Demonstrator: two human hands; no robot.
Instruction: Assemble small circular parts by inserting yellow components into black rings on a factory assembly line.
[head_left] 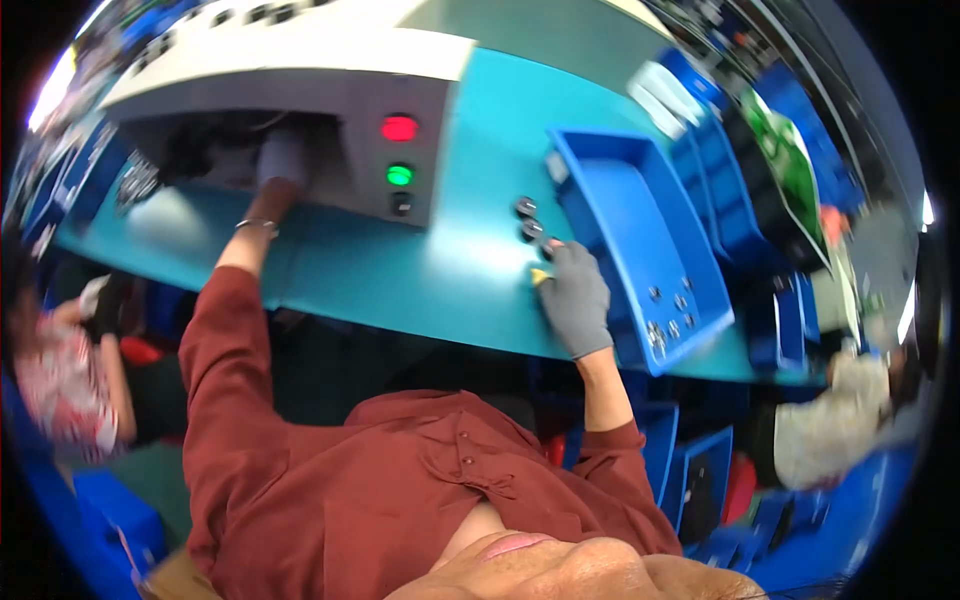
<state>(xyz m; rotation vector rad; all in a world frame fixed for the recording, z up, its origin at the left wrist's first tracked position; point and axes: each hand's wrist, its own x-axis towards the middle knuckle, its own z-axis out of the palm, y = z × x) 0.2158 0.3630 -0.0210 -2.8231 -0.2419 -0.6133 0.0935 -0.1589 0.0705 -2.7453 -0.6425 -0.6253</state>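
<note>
My left hand (283, 158), in a pale glove, reaches into the dark opening of a grey and cream machine (385, 80). Its fingers are lost in shadow and blur, so what they touch is hidden. On the teal table, my right hand (577, 300) wears a grey glove with a yellow patch at the thumb. Its thumb stands apart from the fingers, whose tips touch a small dark round part (547, 246). Two similar parts, a nearer one (531, 231) and a farther one (525, 207), lie in line with it.
Right of my right hand is a long blue bin (640, 215) with several small shiny parts (657, 335) inside. A red light (399, 127) and a green light (400, 175) glow on the machine's front. More blue bins (715, 180) stand farther right. People sit on both sides.
</note>
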